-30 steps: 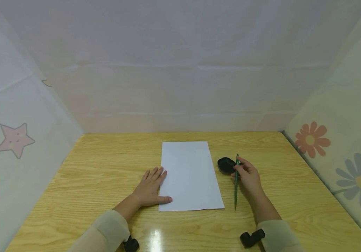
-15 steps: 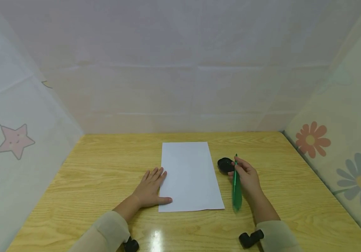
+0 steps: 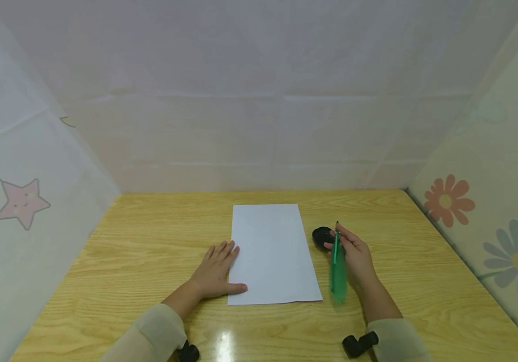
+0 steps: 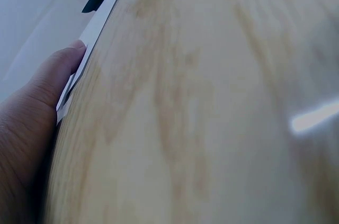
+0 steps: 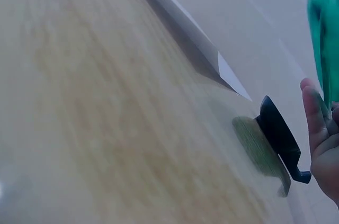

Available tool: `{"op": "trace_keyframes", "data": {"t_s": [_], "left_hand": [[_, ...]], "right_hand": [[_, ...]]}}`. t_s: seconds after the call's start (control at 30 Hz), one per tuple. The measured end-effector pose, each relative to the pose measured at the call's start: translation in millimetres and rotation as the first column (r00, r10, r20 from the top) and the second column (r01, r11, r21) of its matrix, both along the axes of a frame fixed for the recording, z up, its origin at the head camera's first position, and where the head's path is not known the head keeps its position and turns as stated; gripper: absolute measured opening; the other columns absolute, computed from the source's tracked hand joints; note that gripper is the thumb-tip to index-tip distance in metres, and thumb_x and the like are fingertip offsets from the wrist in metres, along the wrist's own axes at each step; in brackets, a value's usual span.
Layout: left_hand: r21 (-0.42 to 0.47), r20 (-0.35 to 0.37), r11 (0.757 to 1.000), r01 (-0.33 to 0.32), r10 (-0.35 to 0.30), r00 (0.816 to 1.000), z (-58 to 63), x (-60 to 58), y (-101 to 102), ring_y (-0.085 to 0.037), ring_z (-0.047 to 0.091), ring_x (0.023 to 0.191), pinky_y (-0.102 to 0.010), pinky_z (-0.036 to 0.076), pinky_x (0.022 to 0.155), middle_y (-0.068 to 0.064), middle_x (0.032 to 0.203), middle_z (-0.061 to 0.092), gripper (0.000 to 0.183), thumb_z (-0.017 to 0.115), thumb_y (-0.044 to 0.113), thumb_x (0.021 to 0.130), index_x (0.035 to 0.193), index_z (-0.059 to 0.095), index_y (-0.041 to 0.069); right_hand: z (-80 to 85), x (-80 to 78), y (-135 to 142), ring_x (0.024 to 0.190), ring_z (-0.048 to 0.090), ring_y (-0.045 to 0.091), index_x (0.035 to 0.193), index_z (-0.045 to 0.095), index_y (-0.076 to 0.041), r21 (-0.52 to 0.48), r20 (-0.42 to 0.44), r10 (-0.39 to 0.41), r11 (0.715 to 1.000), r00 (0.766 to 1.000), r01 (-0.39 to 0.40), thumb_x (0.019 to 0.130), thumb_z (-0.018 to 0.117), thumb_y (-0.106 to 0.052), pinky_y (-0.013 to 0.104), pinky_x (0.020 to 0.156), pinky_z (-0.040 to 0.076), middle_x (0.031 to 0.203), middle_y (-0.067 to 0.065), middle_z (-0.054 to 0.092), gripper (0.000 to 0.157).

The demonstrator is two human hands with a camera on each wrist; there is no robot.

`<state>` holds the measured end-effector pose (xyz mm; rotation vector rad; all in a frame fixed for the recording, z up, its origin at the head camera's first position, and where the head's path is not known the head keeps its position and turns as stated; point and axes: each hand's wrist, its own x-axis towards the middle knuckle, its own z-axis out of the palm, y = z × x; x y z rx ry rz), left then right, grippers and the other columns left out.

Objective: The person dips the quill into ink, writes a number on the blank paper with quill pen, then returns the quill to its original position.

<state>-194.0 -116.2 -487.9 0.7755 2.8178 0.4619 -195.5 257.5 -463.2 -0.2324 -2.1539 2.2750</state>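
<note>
My left hand [image 3: 213, 271] lies flat with its fingers spread over the left edge of a white sheet of paper [image 3: 272, 251]. To the right of the paper, my right hand [image 3: 358, 259] pinches a long green feather [image 3: 338, 276] near its thin, dark-tipped end, which points away from me. The broad, partly see-through vane hangs toward me. Just beyond the fingers sits a small black dish [image 3: 322, 237], partly covered by the hand. From the right wrist, the dish [image 5: 278, 128] shows a short handle, with the blurred green feather [image 5: 324, 38] above the fingers.
A wooden table [image 3: 150, 221] carries everything. Pale cloth walls stand behind it and on both sides, printed with a star [image 3: 22, 203] and flowers [image 3: 448, 201]. Each wrist wears a small black camera [image 3: 360, 344]. One near corner of the paper [image 5: 228, 73] lifts slightly.
My right hand has shifted slightly left and turned the feather, seen nearly edge-on a second ago and now showing its broad side. The left hand and paper stay put.
</note>
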Motion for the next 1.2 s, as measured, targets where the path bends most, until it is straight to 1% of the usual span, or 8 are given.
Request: {"op": "trace_keyframes", "data": {"t_s": [0.13, 0.33, 0.43, 0.5, 0.67, 0.8, 1.03, 1.2], "left_hand": [[-0.003, -0.002, 1.0, 0.002, -0.002, 1.0, 0.1, 0.0, 0, -0.031, 0.007, 0.154, -0.055, 0.003, 0.123, -0.011, 0.166, 0.012, 0.105, 0.058, 0.072, 0.082, 0.157, 0.02, 0.009], [-0.001, -0.001, 1.0, 0.001, -0.001, 1.0, 0.2, 0.0, 0, -0.031, 0.007, 0.154, -0.055, 0.002, 0.123, -0.011, 0.165, 0.012, 0.105, 0.059, 0.072, 0.082, 0.157, 0.02, 0.009], [0.003, -0.002, 1.0, 0.002, -0.002, 1.0, 0.3, 0.0, 0, -0.031, 0.007, 0.154, -0.055, 0.003, 0.123, -0.012, 0.165, 0.013, 0.105, 0.059, 0.071, 0.082, 0.157, 0.021, 0.008], [0.004, -0.002, 1.0, 0.003, -0.003, 1.0, 0.5, 0.0, 0, -0.031, 0.008, 0.154, -0.055, 0.003, 0.123, -0.012, 0.165, 0.014, 0.105, 0.059, 0.071, 0.081, 0.157, 0.021, 0.008], [-0.006, 0.0, 1.0, 0.004, -0.004, 1.0, 0.9, 0.1, 0, -0.031, 0.007, 0.154, -0.055, 0.002, 0.123, -0.012, 0.165, 0.013, 0.105, 0.059, 0.071, 0.082, 0.157, 0.02, 0.008], [-0.007, 0.0, 1.0, 0.005, -0.005, 1.0, 0.7, -0.6, 0, -0.031, 0.007, 0.154, -0.055, 0.002, 0.123, -0.012, 0.165, 0.013, 0.105, 0.058, 0.071, 0.082, 0.157, 0.02, 0.008], [-0.01, -0.01, 1.0, 0.008, -0.008, 1.0, 0.7, -0.8, 0, -0.031, 0.008, 0.154, -0.055, 0.003, 0.123, -0.012, 0.165, 0.013, 0.105, 0.058, 0.071, 0.082, 0.157, 0.021, 0.009], [-0.006, -0.011, 1.0, 0.009, -0.009, 1.0, -0.4, -1.1, 0, -0.031, 0.008, 0.154, -0.055, 0.004, 0.123, -0.012, 0.165, 0.013, 0.104, 0.058, 0.071, 0.082, 0.157, 0.02, 0.009]], "right_hand": [[4.9, 3.8, -1, 0.089, 0.071, 0.001, 0.148, 0.043, -0.015, -0.065, -0.036, 0.014, 0.998, 0.999, -0.016, 0.105, 0.045, -0.018, 0.018, 0.078, 0.057, 0.113, -0.019, 0.067, 0.044], [18.6, 14.4, -8, 0.086, 0.073, 0.004, 0.114, 0.068, -0.03, -0.18, -0.232, 0.058, 0.978, 0.971, -0.102, 0.099, 0.052, 0.001, 0.018, 0.069, 0.058, 0.102, -0.012, 0.073, 0.038], [19.2, 15.1, -9, 0.086, 0.072, 0.002, 0.114, 0.066, -0.028, -0.128, -0.226, 0.048, 0.989, 0.973, -0.079, 0.099, 0.052, 0.0, 0.018, 0.07, 0.058, 0.101, -0.015, 0.072, 0.035], [15.2, 12.2, -6, 0.087, 0.071, 0.0, 0.125, 0.063, -0.018, -0.05, -0.186, 0.029, 0.998, 0.982, -0.039, 0.1, 0.053, -0.006, 0.018, 0.072, 0.058, 0.1, -0.017, 0.071, 0.029], [1.3, 2.1, 2, 0.085, 0.07, -0.004, 0.143, 0.045, 0.005, 0.147, -0.086, -0.037, 0.988, 0.996, 0.05, 0.1, 0.056, -0.021, 0.018, 0.075, 0.058, 0.099, -0.024, 0.068, 0.051], [-2.9, -0.9, 4, 0.082, 0.069, -0.005, 0.143, 0.046, 0.003, 0.209, -0.059, -0.067, 0.975, 0.996, 0.078, 0.102, 0.053, -0.025, 0.017, 0.074, 0.058, 0.095, -0.025, 0.067, 0.05], [-5.5, -2.6, 3, 0.068, 0.062, -0.001, 0.132, 0.058, 0.002, 0.295, -0.08, -0.117, 0.946, 0.99, 0.136, 0.101, 0.054, -0.025, 0.021, 0.067, 0.058, 0.075, -0.012, 0.062, 0.041], [-5.4, -1.6, 2, 0.067, 0.061, -0.002, 0.129, 0.057, 0.004, 0.301, -0.119, -0.097, 0.945, 0.988, 0.129, 0.102, 0.053, -0.028, 0.018, 0.062, 0.055, 0.085, -0.008, 0.064, 0.042]]}}
